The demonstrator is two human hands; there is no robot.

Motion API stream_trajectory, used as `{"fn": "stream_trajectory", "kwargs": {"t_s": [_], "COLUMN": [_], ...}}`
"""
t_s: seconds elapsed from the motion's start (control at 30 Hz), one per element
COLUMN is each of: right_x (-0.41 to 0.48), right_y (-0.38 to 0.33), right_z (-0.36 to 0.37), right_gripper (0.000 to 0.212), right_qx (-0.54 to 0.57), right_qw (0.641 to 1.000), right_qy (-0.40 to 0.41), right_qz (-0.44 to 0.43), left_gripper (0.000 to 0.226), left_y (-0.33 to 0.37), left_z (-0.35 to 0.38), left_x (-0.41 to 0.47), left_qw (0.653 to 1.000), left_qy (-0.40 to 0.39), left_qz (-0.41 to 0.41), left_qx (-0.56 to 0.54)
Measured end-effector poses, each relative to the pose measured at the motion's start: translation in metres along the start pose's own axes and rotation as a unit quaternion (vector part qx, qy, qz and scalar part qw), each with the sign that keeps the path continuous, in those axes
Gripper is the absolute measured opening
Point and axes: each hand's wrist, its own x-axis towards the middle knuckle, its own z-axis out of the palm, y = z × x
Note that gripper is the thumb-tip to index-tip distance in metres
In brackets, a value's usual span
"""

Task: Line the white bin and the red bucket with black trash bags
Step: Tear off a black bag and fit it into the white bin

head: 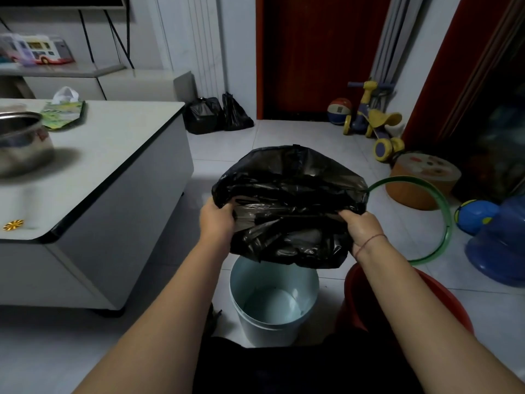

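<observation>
A black trash bag [289, 203] is held up in the air, its mouth spread wide. My left hand [216, 220] grips the bag's left edge and my right hand [360, 231] grips its right edge. Directly below the bag stands the white bin [250, 322] on the tiled floor, with nothing inside it. The red bucket [443, 294] sits to the right of the bin, partly hidden behind my right forearm.
A low white table [119, 155] with a steel pot [22, 140] stands at the left. Two filled black bags [216, 115] lean by the far wall. A green hoop [443, 217], a ride-on toy [375, 120], balls and a blue plastic stool [500, 245] crowd the right.
</observation>
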Motion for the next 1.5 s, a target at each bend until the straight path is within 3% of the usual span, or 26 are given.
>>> {"fn": "stream_trajectory", "kwargs": {"t_s": [0.1,0.17,0.27,0.33,0.43,0.53,0.67,0.87,1.07,1.23,1.33,1.5], "right_x": [0.003,0.001,-0.007,-0.014,-0.020,-0.020,-0.019,-0.016,-0.012,-0.001,0.003,0.006], "right_y": [0.000,0.001,0.000,0.001,0.003,0.006,0.012,0.016,0.017,0.013,0.011,0.013], "right_z": [-0.006,-0.003,0.005,0.010,0.018,0.025,0.031,0.032,0.035,0.024,0.016,0.014], "right_gripper": [0.004,0.013,0.026,0.038,0.034,0.029,0.030,0.022,0.036,0.021,0.026,0.034], "right_qx": [-0.007,-0.012,-0.002,-0.002,-0.038,-0.041,-0.010,-0.061,-0.067,-0.032,-0.016,-0.036], "right_qw": [1.000,0.999,0.988,0.972,0.966,0.979,0.990,0.986,0.984,0.996,0.999,0.999], "right_qy": [0.011,-0.017,-0.131,-0.211,-0.236,-0.186,-0.128,-0.146,-0.158,-0.078,-0.042,0.000], "right_qz": [0.018,0.039,0.087,0.106,0.098,0.077,0.058,0.058,0.044,0.028,0.027,0.038], "left_gripper": [0.011,0.020,0.031,0.025,0.022,0.034,0.031,0.046,0.028,0.020,0.011,0.021], "left_y": [-0.001,0.000,0.008,0.009,0.008,0.007,0.008,0.009,0.010,0.008,0.002,-0.004], "left_z": [-0.004,-0.004,-0.001,0.004,0.012,0.017,0.021,0.027,0.023,0.018,0.013,0.011], "left_x": [-0.001,-0.007,-0.019,-0.025,-0.030,-0.032,-0.029,-0.030,-0.029,-0.017,-0.009,-0.005], "left_qw": [0.999,0.992,0.966,0.958,0.967,0.972,0.979,0.972,0.975,0.984,0.990,0.996], "left_qy": [-0.028,-0.107,-0.241,-0.273,-0.245,-0.224,-0.179,-0.204,-0.181,-0.093,-0.048,-0.046], "left_qz": [-0.031,-0.063,-0.098,-0.082,-0.049,-0.073,-0.096,-0.108,-0.128,-0.142,-0.121,-0.077], "left_qx": [-0.003,-0.018,0.011,0.014,0.042,0.014,-0.011,-0.035,-0.024,-0.048,-0.049,-0.023]}}
